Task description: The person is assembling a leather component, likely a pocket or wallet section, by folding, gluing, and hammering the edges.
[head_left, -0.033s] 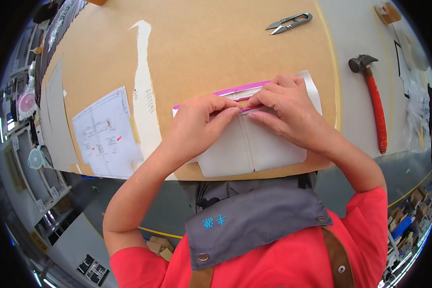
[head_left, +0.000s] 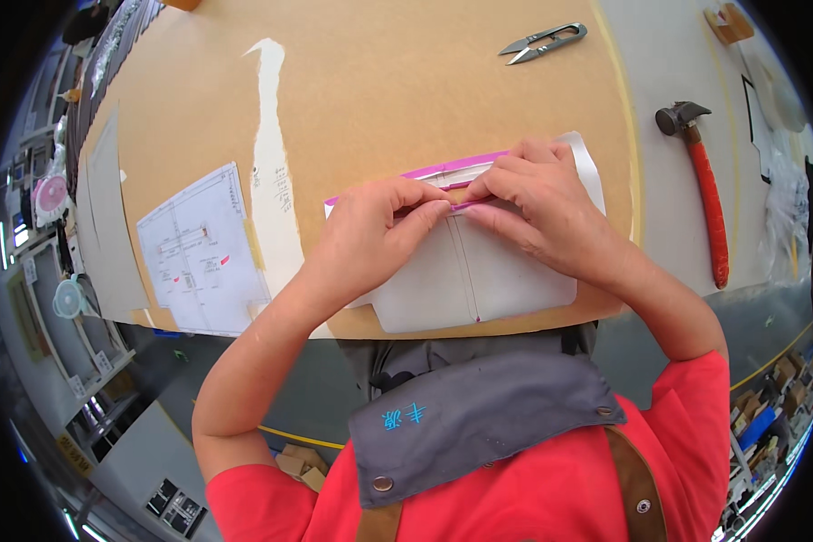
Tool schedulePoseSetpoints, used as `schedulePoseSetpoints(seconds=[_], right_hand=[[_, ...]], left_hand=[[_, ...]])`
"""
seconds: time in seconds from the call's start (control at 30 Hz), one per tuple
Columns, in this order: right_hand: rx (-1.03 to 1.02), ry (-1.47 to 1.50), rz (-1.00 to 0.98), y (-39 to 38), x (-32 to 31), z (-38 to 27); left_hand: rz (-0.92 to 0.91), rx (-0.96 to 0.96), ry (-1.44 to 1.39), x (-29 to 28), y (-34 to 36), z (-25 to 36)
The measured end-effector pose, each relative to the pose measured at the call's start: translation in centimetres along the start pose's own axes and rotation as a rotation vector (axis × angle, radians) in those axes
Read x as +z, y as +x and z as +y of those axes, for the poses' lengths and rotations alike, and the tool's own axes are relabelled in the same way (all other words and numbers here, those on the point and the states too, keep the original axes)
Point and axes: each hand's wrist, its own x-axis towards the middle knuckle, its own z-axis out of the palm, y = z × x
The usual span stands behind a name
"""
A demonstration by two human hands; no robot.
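Note:
A white sheet of leather-like material (head_left: pixel 506 280) with purple edges lies on the table close to my body. Two thin lines run down its middle, and its far side shows a raised, gapped strip. My left hand (head_left: pixel 370 230) is closed, thumb and forefinger pinching the purple edge just left of the middle. Directly beside it, my right hand (head_left: pixel 546 212) is closed too, its thumb and fingers on the same edge. Between the fingertips a small gap shows the brown table surface. The fingers cover part of the edge.
Thread snips (head_left: pixel 544 43) lie at the far right of the brown tabletop (head_left: pixel 397 99). A hammer with a red handle (head_left: pixel 709 208) rests on the grey surface to the right. On the left are a paper drawing (head_left: pixel 199 253) and a torn white strip (head_left: pixel 273 154).
My right thumb has shifted slightly up, closer against the purple edge. The sheet and my left hand look the same.

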Motion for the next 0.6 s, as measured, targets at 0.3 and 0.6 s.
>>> schedulePoseSetpoints(seconds=[0.3,0.6], right_hand=[[0.019,0.029,-0.010,-0.2,0.4,-0.4],[0.010,0.051,-0.001,-0.3,1.0,-0.6]], left_hand=[[-0.204,-0.189,0.014,-1.3,0.7,0.6],[-0.150,-0.118,0.057,-0.7,0.0,0.7]])
